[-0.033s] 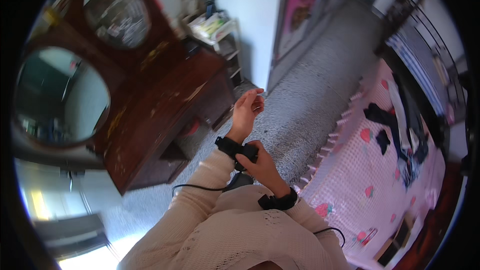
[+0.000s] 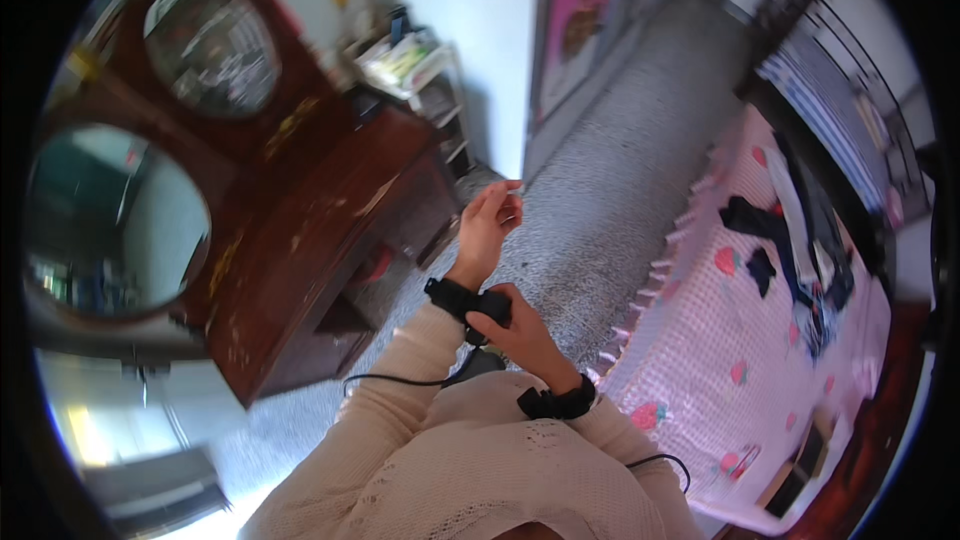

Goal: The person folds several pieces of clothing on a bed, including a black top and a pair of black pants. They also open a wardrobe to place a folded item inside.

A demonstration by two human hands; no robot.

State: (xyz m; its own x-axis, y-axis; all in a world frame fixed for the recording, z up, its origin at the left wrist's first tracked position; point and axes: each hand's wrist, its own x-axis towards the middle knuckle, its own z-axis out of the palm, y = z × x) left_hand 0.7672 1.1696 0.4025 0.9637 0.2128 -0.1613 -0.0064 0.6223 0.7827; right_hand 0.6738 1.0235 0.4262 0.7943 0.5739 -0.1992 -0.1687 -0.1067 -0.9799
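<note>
My left hand (image 2: 488,228) is raised over the floor in the middle, its fingers loosely bent and apart with nothing in them. Around its wrist runs a black strap (image 2: 450,297) that carries a small black box-shaped device (image 2: 490,308). My right hand (image 2: 525,340) reaches across and grips that device, thumb on the near side; its other fingertips are partly hidden. A second black band (image 2: 560,400) sits on my right wrist. From the left wrist device a black cable (image 2: 400,377) loops over my cream knit sleeve (image 2: 385,415).
A dark wooden dresser (image 2: 330,200) with oval mirrors stands left, a white shelf rack (image 2: 440,75) behind it. Grey floor (image 2: 620,160) runs toward the back. On the right, a pink bed cover (image 2: 690,340) holds dark clothes (image 2: 800,250) and an open box (image 2: 800,470).
The view has turned slightly, so the dresser sits a little lower and the room's back a little further left. My hands keep the same hold on the wrist device.
</note>
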